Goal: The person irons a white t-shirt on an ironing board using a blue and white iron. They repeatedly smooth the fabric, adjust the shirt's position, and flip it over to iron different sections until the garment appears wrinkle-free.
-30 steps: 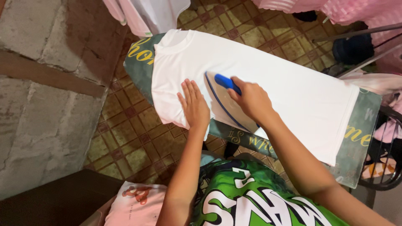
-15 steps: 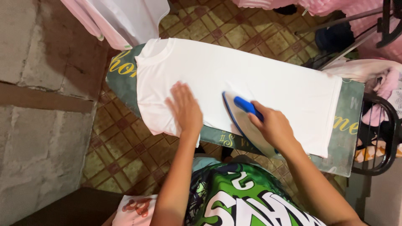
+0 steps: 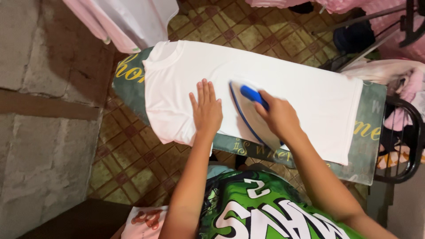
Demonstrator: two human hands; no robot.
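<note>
A white T-shirt (image 3: pixel 283 84) is spread flat along a green ironing board (image 3: pixel 367 150) with yellow lettering, its collar toward the board's narrow end at the left of the view and its hem near the wide end at the right. On the shirt's middle, close to the near edge, an iron (image 3: pixel 248 113) with a pale body and a blue handle is set sole-down, its tip pointing away from the person. The blue handle is enclosed by the right hand (image 3: pixel 279 116), the grip clamped around it with the fingers wrapped over the top. Just beside the iron, toward the collar, the left hand (image 3: pixel 206 111) is laid flat on the fabric, its grip apart, fingers stretched out and close together, palm pressed on the cloth and holding nothing. A green top with white lettering (image 3: pixel 265 208) is seen at the bottom of the view, worn by the person. Beneath the board a floor of brown and yellow patterned tiles (image 3: pixel 133 146) is visible, and a rough grey block wall (image 3: pixel 44 110) runs along the left. Pale pink and white garments (image 3: pixel 128 20) hang above the collar end, and pink striped cloth (image 3: pixel 354 6) is seen at the upper right, next to a dark metal chair frame (image 3: pixel 407 146).
</note>
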